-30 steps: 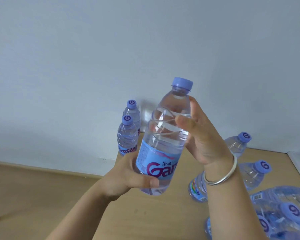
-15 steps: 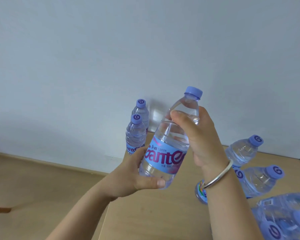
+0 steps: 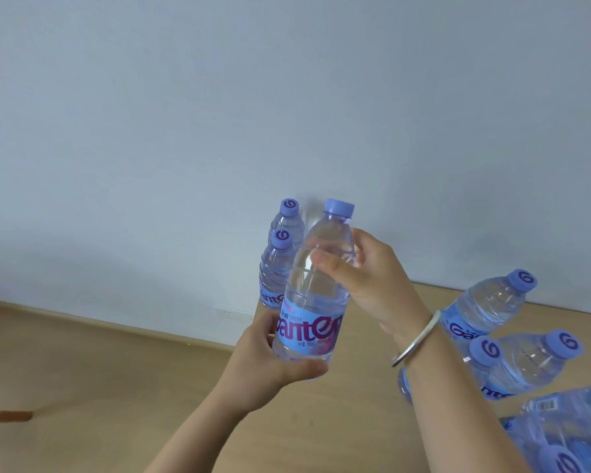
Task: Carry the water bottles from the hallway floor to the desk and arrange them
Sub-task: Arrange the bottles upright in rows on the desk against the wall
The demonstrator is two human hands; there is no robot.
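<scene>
A clear water bottle [image 3: 316, 291] with a blue label and a purple cap is held nearly upright above the wooden desk [image 3: 338, 421]. My left hand [image 3: 270, 363] grips its base from the left. My right hand [image 3: 369, 281], with a silver bangle at the wrist, grips its upper body. Just behind it, two bottles [image 3: 277, 268] stand upright in a row at the desk's far left corner by the wall. Several more bottles [image 3: 492, 305] lie on the desk at the right.
A pale wall [image 3: 287, 97] rises straight behind the desk. Wooden floor [image 3: 82, 370] lies below to the left, past the desk's left edge. A wall socket [image 3: 231, 314] sits low on the wall. A brown object [image 3: 4, 416] pokes in at the left edge.
The held bottle has been tipped from leaning right to nearly upright and brought closer to the two standing bottles. Both hands keep their grip.
</scene>
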